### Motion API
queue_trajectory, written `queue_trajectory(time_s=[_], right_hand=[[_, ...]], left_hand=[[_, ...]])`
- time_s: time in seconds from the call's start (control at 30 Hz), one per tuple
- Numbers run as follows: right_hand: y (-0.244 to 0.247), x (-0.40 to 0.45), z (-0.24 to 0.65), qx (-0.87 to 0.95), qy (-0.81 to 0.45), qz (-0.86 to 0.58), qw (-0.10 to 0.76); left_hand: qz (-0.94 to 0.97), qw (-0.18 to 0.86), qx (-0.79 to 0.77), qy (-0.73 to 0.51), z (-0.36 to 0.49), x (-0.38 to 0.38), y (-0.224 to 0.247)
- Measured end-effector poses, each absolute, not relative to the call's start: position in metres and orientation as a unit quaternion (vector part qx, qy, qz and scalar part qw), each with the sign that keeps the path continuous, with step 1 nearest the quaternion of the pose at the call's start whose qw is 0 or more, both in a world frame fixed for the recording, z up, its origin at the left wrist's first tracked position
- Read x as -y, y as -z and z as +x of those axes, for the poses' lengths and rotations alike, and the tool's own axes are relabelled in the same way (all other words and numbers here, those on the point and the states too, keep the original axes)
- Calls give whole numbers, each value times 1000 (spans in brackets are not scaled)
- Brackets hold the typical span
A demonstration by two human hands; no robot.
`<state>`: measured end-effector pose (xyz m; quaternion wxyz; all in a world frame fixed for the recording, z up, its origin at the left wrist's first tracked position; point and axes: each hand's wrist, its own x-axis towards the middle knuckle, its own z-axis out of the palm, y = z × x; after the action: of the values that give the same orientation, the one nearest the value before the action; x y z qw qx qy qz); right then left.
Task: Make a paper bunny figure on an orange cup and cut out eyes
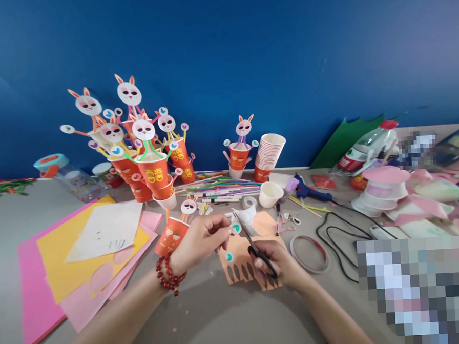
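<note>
My left hand (pixel 204 237), with a red bead bracelet (pixel 169 272) at its wrist, pinches a small white paper disc (pixel 236 228) marked in teal. In my right hand (pixel 280 261) are black-handled scissors (pixel 262 257), their blades pointing up beside the disc. Whether the blades touch the paper I cannot tell. Beneath both hands lies cut orange paper (pixel 237 246) with dark oval shapes along its lower edge. A second teal-marked disc (pixel 229 257) rests on it. Left of my left hand, a red paper cup (pixel 172 236) with a rabbit head leans over.
Stacked rabbit cups (pixel 152 168) stand at the back left, near coloured paper sheets (pixel 45 264). A cup stack (pixel 270 152), white cup (pixel 271 194), blue glue gun (pixel 311 190) and tape roll (pixel 308 254) lie rightward. Black cable (pixel 334 256) and a plastic bottle (pixel 366 147) are farther right.
</note>
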<state>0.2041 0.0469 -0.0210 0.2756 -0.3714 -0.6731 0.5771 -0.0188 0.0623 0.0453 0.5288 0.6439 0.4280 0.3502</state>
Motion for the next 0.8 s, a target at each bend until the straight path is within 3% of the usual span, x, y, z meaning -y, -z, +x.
queue_trajectory(time_s=[0.8], right_hand=[[23,-47,204,675,-578,-371,268]], left_hand=[[638,529,-426,-363,-21,-63,-46]])
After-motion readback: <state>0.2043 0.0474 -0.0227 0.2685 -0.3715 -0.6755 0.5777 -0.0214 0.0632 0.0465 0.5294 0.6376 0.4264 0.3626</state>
